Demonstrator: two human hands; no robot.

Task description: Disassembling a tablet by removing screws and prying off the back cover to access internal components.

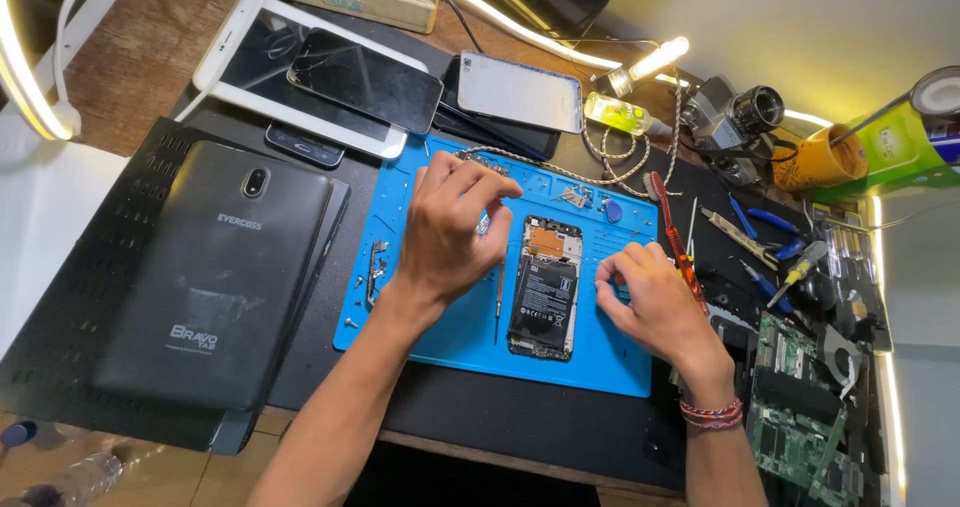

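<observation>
**Desk:** Where are your hands, measured from the mat?

**Me:** Both are over the blue rubber repair mat (450,337). My left hand (450,229) sits above the mat's upper middle, fingers curled in with the tips pinched near a tray of small parts; I cannot tell whether anything is between them. My right hand (655,302) rests on the mat's right part, fingers bent and tips close together at the right edge of the opened smartphone with its black battery exposed (545,287). I cannot tell if it grips anything.

**Desk:** And the phone itself?

**Me:** It lies flat, back cover off, in the middle of the mat between my two hands. A thin metal-tipped screwdriver (498,302) lies on the mat just left of it.

**Desk:** What surrounds the mat?

**Me:** Left of the mat rests a large black tablet lying face down (215,267). Beyond the mat's top left corner is a white tablet (240,72) with a dark cracked phone (365,79) on it. At the mat's right edge lies a red-handled screwdriver (675,232), and further right a green circuit board (795,417).
</observation>
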